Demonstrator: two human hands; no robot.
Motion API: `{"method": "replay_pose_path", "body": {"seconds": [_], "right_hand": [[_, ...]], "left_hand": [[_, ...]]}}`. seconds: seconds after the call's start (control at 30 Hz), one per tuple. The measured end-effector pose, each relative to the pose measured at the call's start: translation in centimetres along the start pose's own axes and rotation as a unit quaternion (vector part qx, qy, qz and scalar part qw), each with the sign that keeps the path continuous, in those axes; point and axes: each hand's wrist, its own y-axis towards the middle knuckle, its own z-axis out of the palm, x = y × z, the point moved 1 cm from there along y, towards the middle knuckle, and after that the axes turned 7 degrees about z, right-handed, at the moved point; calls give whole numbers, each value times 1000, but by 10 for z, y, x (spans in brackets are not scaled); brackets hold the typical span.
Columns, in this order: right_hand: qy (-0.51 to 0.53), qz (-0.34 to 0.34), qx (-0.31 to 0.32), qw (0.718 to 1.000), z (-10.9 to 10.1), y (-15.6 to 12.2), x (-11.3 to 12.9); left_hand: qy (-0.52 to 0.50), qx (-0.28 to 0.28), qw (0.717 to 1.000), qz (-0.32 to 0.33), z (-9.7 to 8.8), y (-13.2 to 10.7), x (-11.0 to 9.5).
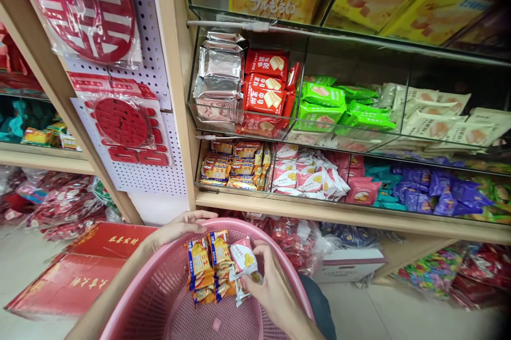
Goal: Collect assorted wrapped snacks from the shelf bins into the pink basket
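My left hand (179, 227) grips the far rim of a pink mesh basket (159, 297), fingers curled over the edge. My right hand (271, 287) reaches inside the basket, its fingers closed on several small snack packets: orange-and-blue ones (207, 265) and a white one with yellow print (244, 257). The packets hang bunched together above the basket's bottom. Straight ahead, clear shelf bins hold matching orange packets (233, 165) and white-pink packets (307, 172).
The upper bin row holds silver (217, 76), red (265, 90), green (335, 106) and cream (435, 122) snack packs. Purple packs (435, 191) lie lower right. Red paper decorations (120, 122) hang on a pegboard at left. Red boxes (80, 271) and bagged sweets sit on the floor.
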Motion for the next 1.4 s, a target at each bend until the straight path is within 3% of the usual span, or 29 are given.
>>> {"method": "replay_pose_path", "body": {"seconds": [0.23, 0.7, 0.87, 1.03, 1.17, 1.27, 1.4], "right_hand": [[-94, -95, 23, 991, -11, -9, 15], [-128, -73, 53, 988, -10, -8, 14], [-121, -114, 23, 986, -18, -10, 21], [-68, -200, -120, 970, -68, 10, 46], [-70, -245, -253, 933, -125, 57, 67], [-131, -189, -294, 928, -153, 102, 73], [-177, -110, -310, 928, -164, 149, 78]], "left_hand": [[2, 3, 1000, 3, 4, 1, -5], [27, 14, 1000, 0, 2, 2, -6], [-3, 14, 1000, -5, 5, 2, -6], [-12, -3, 1000, 2, 7, 4, -7], [-5, 0, 1000, 8, 7, 5, -7], [6, 11, 1000, 10, 4, 6, -6], [3, 29, 1000, 11, 2, 6, -4]]}}
